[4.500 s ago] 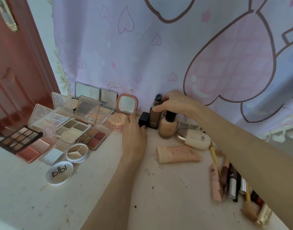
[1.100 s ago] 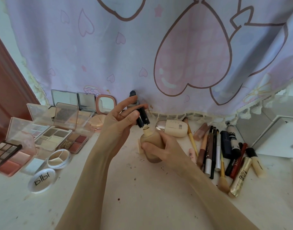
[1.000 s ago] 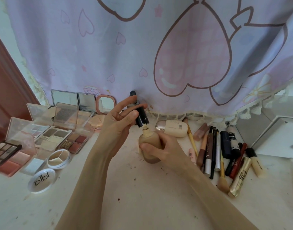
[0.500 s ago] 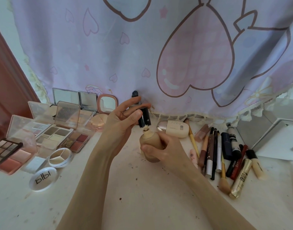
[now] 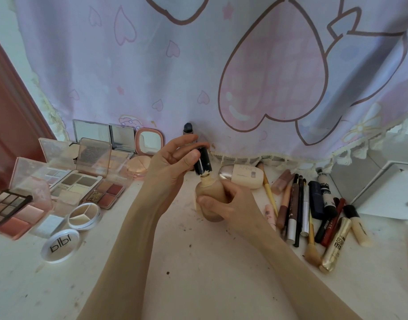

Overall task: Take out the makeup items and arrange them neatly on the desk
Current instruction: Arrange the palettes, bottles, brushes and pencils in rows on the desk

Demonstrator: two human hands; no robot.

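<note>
The foundation bottle (image 5: 211, 199) is held above the middle of the desk (image 5: 198, 273), tilted slightly, its neck up; its right flank is covered by the right hand (image 5: 233, 204), so that side and the label cannot be read. The right hand grips the bottle body, thumb across the front, fingers wrapped behind and out of sight. The black cap (image 5: 202, 163) sits just over the bottle neck — whether it touches the threads cannot be told. The left hand (image 5: 170, 167) pinches the cap between thumb and fingertips; the remaining fingers are loosely spread. Directly behind the bottle, a dark-tipped tube (image 5: 188, 128) stands against the curtain (image 5: 198, 65), its lower half hidden by the left hand. Just right of the bottle lies a cream bottle with a gold cap (image 5: 241, 179), on its side. Further right of the bottle lies a cluster of pencils, brushes and tubes (image 5: 314, 209); individual labels are too small to read. Left of the bottle stand open palettes (image 5: 83, 181) and compacts — the leftmost eyeshadow palette (image 5: 6, 205) is cut off by the frame edge. A round lidded pot (image 5: 59, 245) lies nearest the front, left of the bottle.
</note>
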